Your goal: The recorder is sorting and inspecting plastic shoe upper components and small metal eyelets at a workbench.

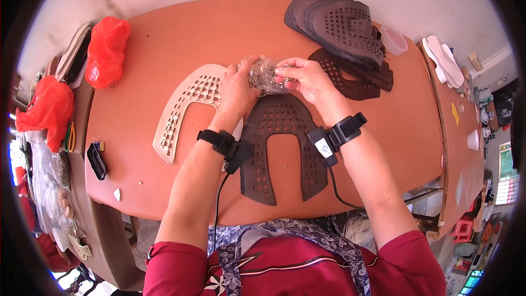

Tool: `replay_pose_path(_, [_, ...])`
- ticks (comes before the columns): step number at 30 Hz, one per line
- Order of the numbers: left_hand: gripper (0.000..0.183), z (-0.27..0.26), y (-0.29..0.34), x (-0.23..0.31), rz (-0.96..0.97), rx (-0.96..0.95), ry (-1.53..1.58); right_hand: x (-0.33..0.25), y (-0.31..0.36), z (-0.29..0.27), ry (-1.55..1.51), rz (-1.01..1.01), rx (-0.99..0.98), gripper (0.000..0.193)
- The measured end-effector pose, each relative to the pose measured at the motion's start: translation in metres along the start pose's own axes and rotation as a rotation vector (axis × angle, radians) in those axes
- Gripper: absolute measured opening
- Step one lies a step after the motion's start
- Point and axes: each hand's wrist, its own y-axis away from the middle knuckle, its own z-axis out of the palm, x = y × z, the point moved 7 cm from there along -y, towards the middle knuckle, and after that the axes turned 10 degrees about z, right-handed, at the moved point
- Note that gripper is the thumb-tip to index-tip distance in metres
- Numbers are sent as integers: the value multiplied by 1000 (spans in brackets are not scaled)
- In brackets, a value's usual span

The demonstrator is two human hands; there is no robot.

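Over the middle of the table, my left hand [238, 92] is closed around the left side of a clear plastic bag [264, 80] full of small shiny metal pieces. My right hand [307, 80] pinches at the bag's right edge, where a few of the pieces show by the fingertips. Just below the bag lies a dark brown U-shaped shoe upper [257, 153] with rows of punched holes. To its left rests a cream upper [171, 111] with the same hole pattern, partly covered by my left hand and forearm.
A stack of brown perforated uppers [320, 19] stands at the back right, with more brown pieces [353, 89] under its near side. Red plastic bags [107, 49] sit at the left edge. A small black case [96, 162] and white scrap [117, 194] lie front left.
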Motion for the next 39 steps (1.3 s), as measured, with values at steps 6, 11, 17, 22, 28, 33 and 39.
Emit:
replay_pose_path(6, [74,-12,-18,-12,-10,6,20,5,-1,-34,-99,13,10,16])
replay_pose_path(11, [76,-13,-25,-22,-23,17,62,25,-2,-51,6,42,115,16])
replay_pose_path(17, [76,-21,-31,-33,-13,32,37,14,10,-31,693,-93,326,15])
replay_pose_path(22, [75,-21,-34,-35,2,51,7,6,17,-21,1005,-525,354,22])
replay_pose_path(28, [83,-27,-21,-29,-5,24,37,5,32,-20,1022,-589,283,28])
replay_pose_path(33, [91,-38,-8,-18,56,3,8,1,52,-32,1033,-647,311,33])
replay_pose_path(39, [103,-42,9,9,176,-1,-233,12,72,-52,1054,-502,324,31])
